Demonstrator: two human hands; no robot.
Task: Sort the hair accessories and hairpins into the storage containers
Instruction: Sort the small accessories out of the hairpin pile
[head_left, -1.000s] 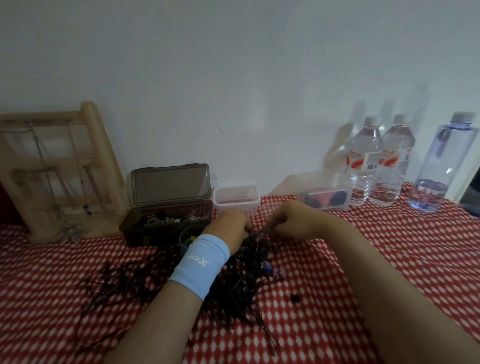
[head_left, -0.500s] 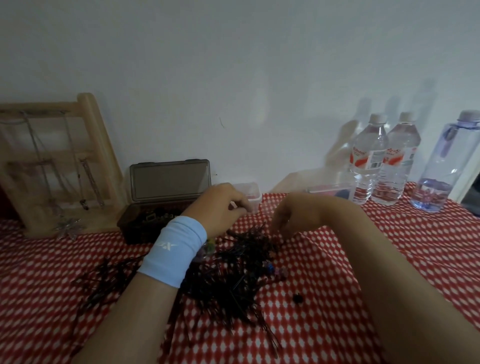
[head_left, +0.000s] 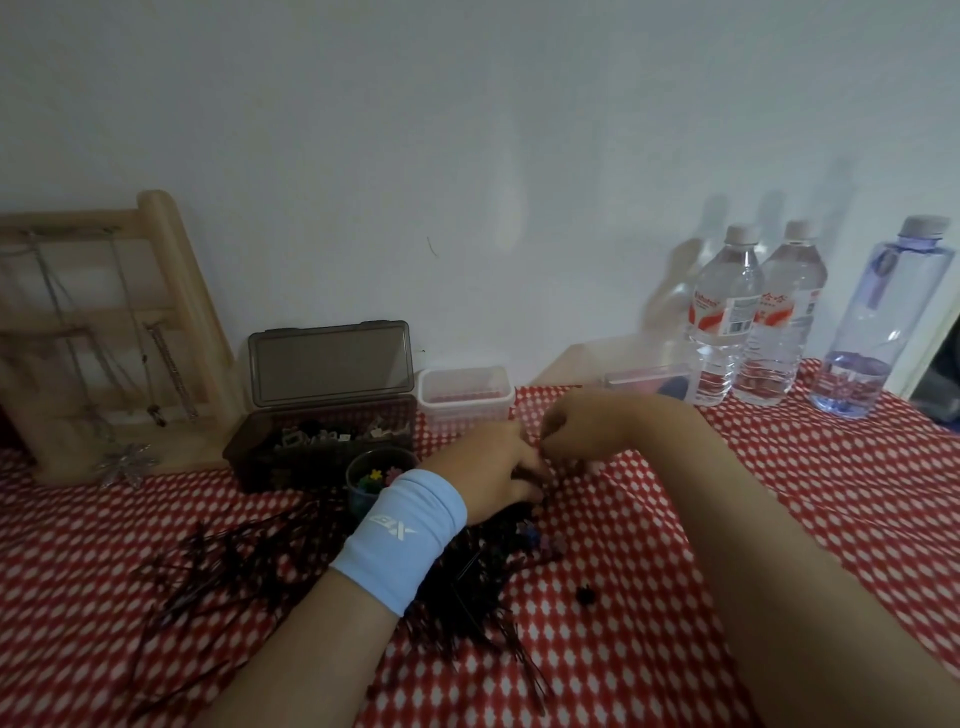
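Observation:
A tangled pile of black hairpins (head_left: 244, 571) lies on the red-and-white tablecloth and runs under my left forearm. My left hand (head_left: 493, 462), with a light blue wristband, rests at the far end of the pile, its fingers curled round dark hairpins. My right hand (head_left: 576, 428) meets it fingertip to fingertip, its fingers curled and pinching something small and dark that I cannot make out well. Behind the hands stand a dark box (head_left: 322, 447) with its lid up, a small clear container (head_left: 465, 389) and another clear container (head_left: 649, 376).
A small round cup (head_left: 371, 480) with coloured clips sits in front of the dark box. A lone black clip (head_left: 586, 595) lies on the cloth. A wooden necklace rack (head_left: 104, 338) stands at the left. Three water bottles (head_left: 727, 322) line the wall at the right.
My left hand rose toward the small clear container, then came back down onto the pile. My right hand stayed close by and now touches the left one again.

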